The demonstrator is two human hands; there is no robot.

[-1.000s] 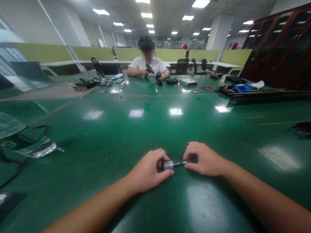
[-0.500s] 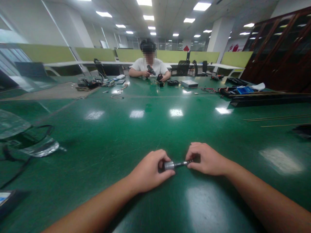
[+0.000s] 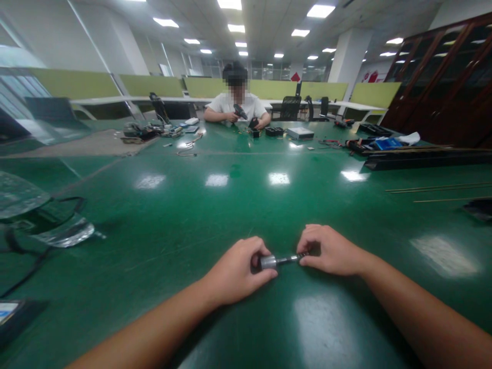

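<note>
My left hand is closed round a short silver metal cylinder, with thumb and fingers on either side of its dark rear end. From the cylinder a thin metal shaft points right, low over the green table. At the shaft's far end, my right hand pinches a narrow tip with ridges or turns like a thread, between thumb and forefinger. Fingers partly cover that tip, and I cannot make out whether it is a separate piece.
A clear plastic bottle lies at the left, a dark-edged device nearer me. Across the green table a person holds a power drill. Thin rods and a black channel lie at the right.
My right hand has shifted slightly right and away from me along the shaft's end. My left hand and the cylinder stay almost in place.
</note>
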